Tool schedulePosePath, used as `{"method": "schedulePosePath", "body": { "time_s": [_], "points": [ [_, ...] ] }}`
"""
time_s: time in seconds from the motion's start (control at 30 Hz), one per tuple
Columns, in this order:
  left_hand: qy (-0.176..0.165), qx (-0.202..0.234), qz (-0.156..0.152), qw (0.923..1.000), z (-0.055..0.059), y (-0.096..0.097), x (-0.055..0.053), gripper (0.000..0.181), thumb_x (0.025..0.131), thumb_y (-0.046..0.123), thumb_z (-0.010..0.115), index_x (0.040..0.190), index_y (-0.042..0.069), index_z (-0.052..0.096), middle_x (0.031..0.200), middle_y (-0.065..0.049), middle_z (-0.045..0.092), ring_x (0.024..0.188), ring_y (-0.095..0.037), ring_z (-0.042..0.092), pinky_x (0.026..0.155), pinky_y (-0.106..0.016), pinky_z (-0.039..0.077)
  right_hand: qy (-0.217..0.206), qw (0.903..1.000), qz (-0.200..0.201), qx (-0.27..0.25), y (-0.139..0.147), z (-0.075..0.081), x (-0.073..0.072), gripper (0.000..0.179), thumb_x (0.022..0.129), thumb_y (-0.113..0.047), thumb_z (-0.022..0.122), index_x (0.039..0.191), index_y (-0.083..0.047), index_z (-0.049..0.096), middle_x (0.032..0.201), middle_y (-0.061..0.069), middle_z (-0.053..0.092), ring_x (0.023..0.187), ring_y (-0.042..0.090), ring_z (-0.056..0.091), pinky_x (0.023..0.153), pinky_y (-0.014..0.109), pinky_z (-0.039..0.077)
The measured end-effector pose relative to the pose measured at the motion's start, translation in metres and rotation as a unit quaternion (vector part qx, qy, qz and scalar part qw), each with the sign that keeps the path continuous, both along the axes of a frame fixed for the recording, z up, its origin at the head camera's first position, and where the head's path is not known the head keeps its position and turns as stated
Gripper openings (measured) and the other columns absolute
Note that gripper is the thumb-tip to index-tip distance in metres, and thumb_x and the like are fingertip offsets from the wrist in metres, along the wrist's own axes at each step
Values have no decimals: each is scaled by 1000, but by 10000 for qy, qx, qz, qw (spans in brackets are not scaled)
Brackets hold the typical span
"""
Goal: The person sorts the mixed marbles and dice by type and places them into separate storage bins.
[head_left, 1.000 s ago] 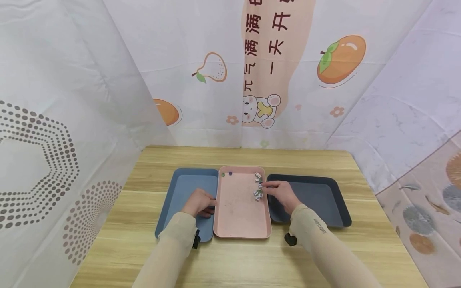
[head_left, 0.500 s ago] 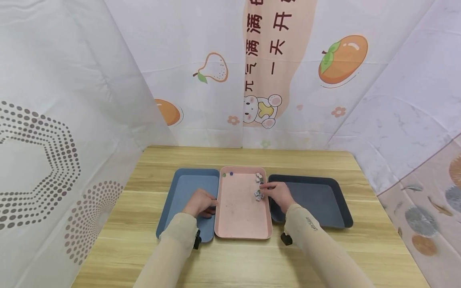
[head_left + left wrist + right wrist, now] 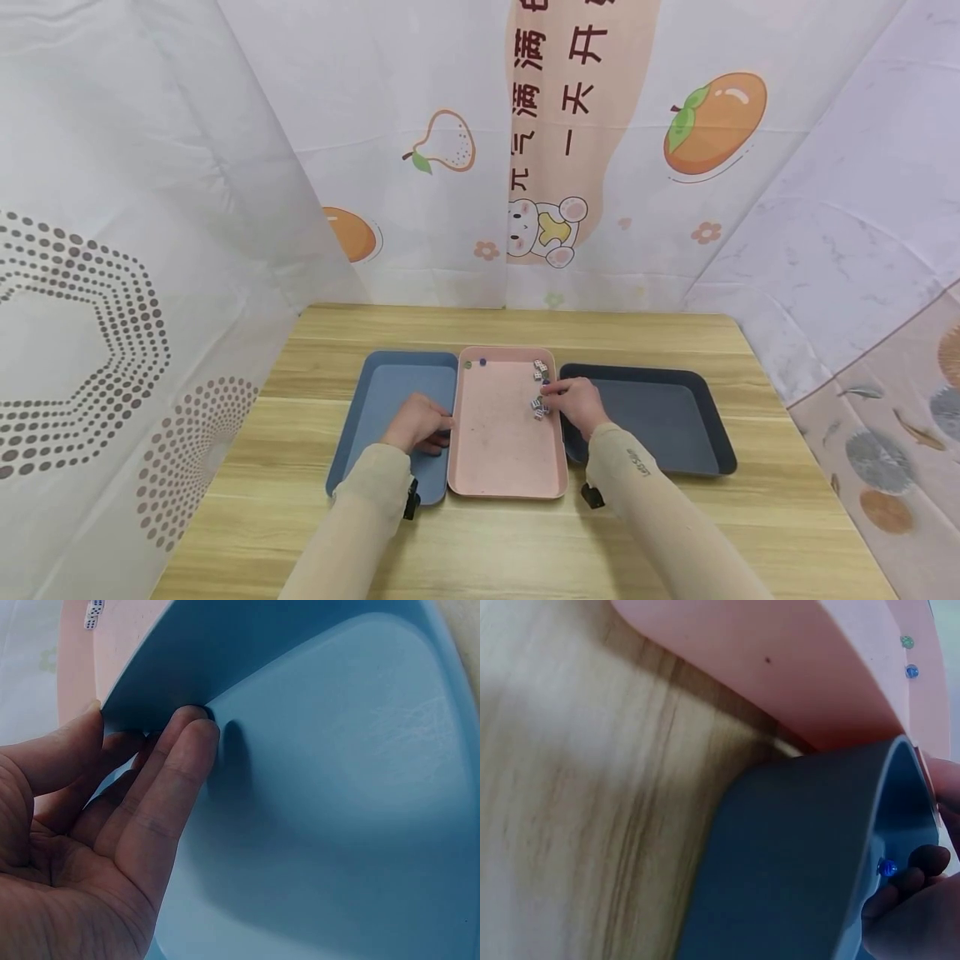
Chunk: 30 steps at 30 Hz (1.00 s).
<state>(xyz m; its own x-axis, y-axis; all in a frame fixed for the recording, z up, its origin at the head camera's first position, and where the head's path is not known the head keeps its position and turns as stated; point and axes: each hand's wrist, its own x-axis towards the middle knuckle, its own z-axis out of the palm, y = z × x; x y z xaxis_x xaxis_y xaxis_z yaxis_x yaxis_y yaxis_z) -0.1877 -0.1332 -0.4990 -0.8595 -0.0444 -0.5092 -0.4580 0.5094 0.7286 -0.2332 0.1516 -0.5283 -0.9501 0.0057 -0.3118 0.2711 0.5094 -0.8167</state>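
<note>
My left hand [image 3: 418, 423] is at the right side of the blue tray [image 3: 356, 408]. In the left wrist view its thumb and fingers pinch the tray's rim where it meets the pink tray [image 3: 491, 492]. My right hand [image 3: 581, 400] reaches over the pink tray's right edge, fingertips down among several white dice [image 3: 538, 408]. Whether a die is between those fingertips is hidden. A dark blue bead [image 3: 546, 382] lies just beyond them. In the right wrist view the lower fingers curl inside the dark navy tray [image 3: 780, 855], near a blue glass bead [image 3: 887, 868].
More dice [image 3: 540, 369] lie at the pink tray's far right corner. A green bead [image 3: 467, 365] and a blue bead [image 3: 482, 362] sit at its far left. The three trays stand side by side on a wooden table [image 3: 480, 550], with a printed curtain [image 3: 450, 233] behind.
My right hand has shifted slightly left, its fingertips now covering a die that showed earlier. The left hand stays at the rim, and the trays hold their places.
</note>
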Motion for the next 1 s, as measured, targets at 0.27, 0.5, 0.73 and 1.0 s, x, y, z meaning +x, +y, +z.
{"method": "schedulePosePath", "body": {
  "time_s": [0.27, 0.5, 0.73, 1.0],
  "points": [
    [-43, -11, 15, 10000, 0, -1, -1, 24, 95, 8, 72, 114, -5, 75, 84, -11, 74, 68, -19, 72, 62, -37, 63, 141, 9995, 82, 272, -4, 1, -2, 19, 86, -6, 80, 104, -4, 81, 125, 17, 70, 114, 29, 64, 92, 42, 58],
    [-53, -23, 25, 10000, 0, 0, -1, 23, 94, 9, 73, 113, -4, 76, 84, -11, 74, 68, -19, 72, 62, -36, 62, 169, 9982, 105, 574, -7, 1, -3, 15, 85, -7, 81, 100, -7, 82, 120, 14, 72, 107, 26, 65, 87, 40, 59],
    [-43, -26, 25, 10000, 0, 0, 0, 25, 94, 9, 73, 115, -4, 75, 83, -10, 74, 67, -18, 72, 61, -35, 62, 193, 9956, 156, 906, -10, 0, -4, 12, 84, -8, 82, 96, -11, 82, 99, 5, 76, 103, 26, 65, 102, 50, 48],
    [-55, 4, 38, 10000, 1, 0, 0, 25, 94, 9, 73, 115, -5, 74, 83, -11, 74, 67, -18, 72, 61, -36, 62, 448, 9867, 412, 1507, -11, -3, -7, 8, 85, -12, 81, 94, -13, 82, 95, 2, 76, 103, 28, 62, 101, 55, 35]
  ]
}}
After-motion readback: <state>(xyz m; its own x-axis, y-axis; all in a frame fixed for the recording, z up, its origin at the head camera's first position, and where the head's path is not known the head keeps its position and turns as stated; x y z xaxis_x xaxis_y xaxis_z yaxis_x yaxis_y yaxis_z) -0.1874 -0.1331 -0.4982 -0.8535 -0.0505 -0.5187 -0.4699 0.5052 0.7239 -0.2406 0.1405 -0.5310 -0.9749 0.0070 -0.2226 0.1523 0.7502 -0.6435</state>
